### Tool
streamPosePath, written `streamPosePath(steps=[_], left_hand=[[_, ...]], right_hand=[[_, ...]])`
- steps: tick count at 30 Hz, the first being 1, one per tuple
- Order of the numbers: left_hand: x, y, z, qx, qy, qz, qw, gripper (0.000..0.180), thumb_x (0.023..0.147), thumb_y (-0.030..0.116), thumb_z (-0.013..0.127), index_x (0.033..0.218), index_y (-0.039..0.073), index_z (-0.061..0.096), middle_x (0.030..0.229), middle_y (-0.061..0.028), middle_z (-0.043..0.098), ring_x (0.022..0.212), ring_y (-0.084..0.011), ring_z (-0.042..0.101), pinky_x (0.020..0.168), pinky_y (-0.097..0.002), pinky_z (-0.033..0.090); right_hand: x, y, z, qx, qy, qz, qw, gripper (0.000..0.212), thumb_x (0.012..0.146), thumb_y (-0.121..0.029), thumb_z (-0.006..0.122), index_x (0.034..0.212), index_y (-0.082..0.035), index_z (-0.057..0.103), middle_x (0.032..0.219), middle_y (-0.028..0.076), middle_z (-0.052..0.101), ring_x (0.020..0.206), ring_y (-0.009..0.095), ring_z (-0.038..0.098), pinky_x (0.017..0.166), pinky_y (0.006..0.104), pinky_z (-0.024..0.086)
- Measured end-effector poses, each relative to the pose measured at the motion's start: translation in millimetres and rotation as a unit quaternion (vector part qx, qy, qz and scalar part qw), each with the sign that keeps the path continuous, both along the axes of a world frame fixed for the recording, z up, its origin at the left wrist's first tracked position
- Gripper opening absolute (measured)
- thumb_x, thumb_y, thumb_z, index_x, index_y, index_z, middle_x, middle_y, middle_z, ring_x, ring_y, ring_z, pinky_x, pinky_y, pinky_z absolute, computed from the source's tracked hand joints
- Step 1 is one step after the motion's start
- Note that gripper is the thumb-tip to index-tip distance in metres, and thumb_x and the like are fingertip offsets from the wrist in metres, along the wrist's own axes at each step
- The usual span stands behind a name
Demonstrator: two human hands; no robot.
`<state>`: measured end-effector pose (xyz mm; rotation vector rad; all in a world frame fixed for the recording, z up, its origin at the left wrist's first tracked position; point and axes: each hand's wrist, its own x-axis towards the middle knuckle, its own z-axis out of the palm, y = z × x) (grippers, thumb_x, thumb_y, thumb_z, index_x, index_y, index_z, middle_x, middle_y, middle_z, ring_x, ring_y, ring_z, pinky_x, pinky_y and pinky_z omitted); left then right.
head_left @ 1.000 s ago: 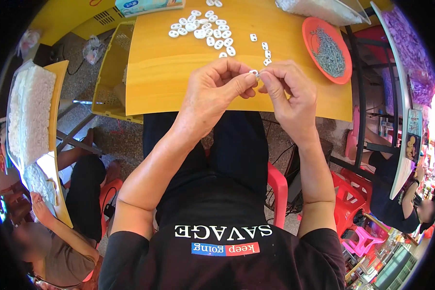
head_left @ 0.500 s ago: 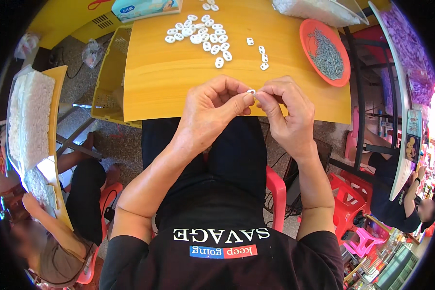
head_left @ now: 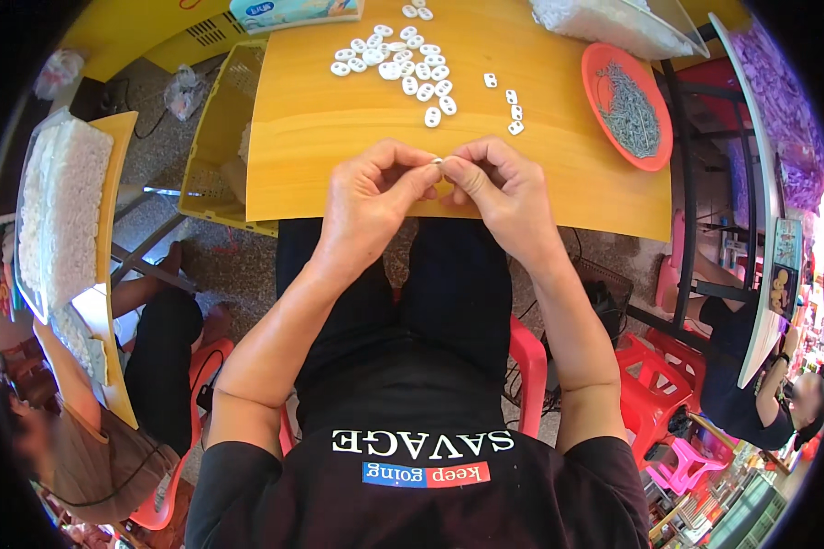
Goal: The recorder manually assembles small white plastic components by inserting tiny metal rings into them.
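My left hand (head_left: 364,194) and my right hand (head_left: 504,194) meet above the near edge of the yellow table (head_left: 311,137). Thumb and fingers of both are pinched on one small white plastic piece (head_left: 438,161), mostly hidden by the fingertips. Beyond them lies a loose cluster of white oval pieces with two holes, one of the closest being an oval piece (head_left: 432,117). To its right, several small white rectangular pieces with holes, such as a rectangular piece (head_left: 516,113), sit in a rough line.
A red-orange dish (head_left: 652,164) of thin grey metal parts (head_left: 632,114) stands at the table's right. Behind are a tissue pack (head_left: 298,11) and a bag of white pieces (head_left: 604,23). A yellow crate (head_left: 212,174) sits left of the table. Other people sit at both sides.
Both hands have shifted left across the picture and drawn their fingertips closer around the small white piece. The table and its contents appear slightly further right in the view.
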<state>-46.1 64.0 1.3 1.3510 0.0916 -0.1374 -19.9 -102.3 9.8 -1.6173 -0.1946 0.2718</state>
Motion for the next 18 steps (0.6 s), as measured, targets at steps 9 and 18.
streamPosePath(steps=[9, 18], left_hand=[[1.8, 12.0, -0.5, -0.031, -0.017, 0.059, 0.998, 0.012, 0.088, 0.008, 0.067, 0.094, -0.002, 0.065, 0.079, -0.0040, 0.066, 0.073, -0.0084, 0.062, 0.068, -0.0216, 0.050], [8.0, 15.7, 2.3, -0.055, -0.025, 0.072, 0.996, 0.012, 0.088, 0.008, 0.067, 0.094, -0.002, 0.063, 0.080, -0.0045, 0.065, 0.073, -0.0087, 0.062, 0.070, -0.0220, 0.050]], right_hand=[[54.5, 5.8, 11.4, -0.288, -0.229, -0.093, 0.925, 0.017, 0.085, -0.017, 0.067, 0.087, 0.000, 0.069, 0.078, 0.016, 0.066, 0.067, 0.028, 0.063, 0.063, 0.0352, 0.050], [59.3, 4.7, 4.2, -0.379, -0.268, -0.054, 0.884, 0.017, 0.084, -0.018, 0.068, 0.086, -0.002, 0.068, 0.080, 0.015, 0.065, 0.070, 0.028, 0.064, 0.064, 0.0379, 0.050]])
